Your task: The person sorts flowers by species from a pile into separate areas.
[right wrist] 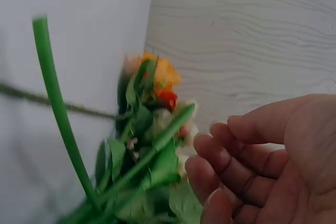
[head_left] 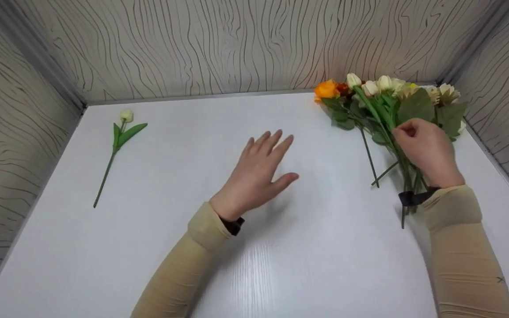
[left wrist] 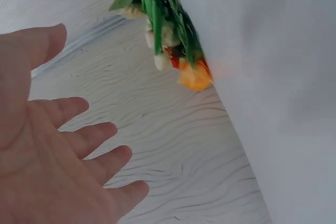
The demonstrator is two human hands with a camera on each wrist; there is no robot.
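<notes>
The left hand [head_left: 254, 174], at centre, spreads its free fingers above the table [head_left: 82, 265]. The right hand [head_left: 429, 150], fingers loosely curled and free, is by flowers [head_left: 387, 110] bunched upper right. A tulip [head_left: 116, 146] lies upper left.

The left hand [head_left: 256, 174] spreads its fingers mid-frame; the right hand [head_left: 431, 148], at right, curls its fingers thumbward.
</notes>
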